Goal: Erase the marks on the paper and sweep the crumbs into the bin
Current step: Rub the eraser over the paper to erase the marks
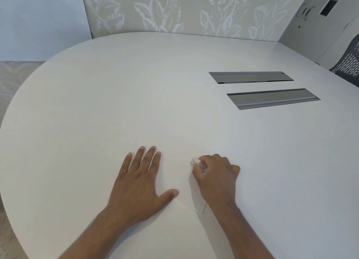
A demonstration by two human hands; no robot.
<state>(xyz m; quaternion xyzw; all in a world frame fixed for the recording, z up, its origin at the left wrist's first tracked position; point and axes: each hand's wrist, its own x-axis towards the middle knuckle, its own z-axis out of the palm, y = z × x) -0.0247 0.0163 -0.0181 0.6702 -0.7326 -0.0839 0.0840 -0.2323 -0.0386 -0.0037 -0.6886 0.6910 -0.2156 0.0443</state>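
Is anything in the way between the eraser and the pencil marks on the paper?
Nothing visible is. The right hand pinches the eraser just beside a faint pencil mark on the paper. The left hand lies flat on the paper farther left, not between them.

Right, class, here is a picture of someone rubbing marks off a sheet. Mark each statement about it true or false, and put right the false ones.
1. The left hand lies flat on the paper with its fingers straight. True.
2. The right hand is empty. False: it pinches a small white eraser against the paper.
3. A bin stands on the table beside the paper. False: no bin is in view.
4. Two grey hatches are set into the table top, on the person's right. True.
5. Faint pencil lines show on the paper near the eraser. True.
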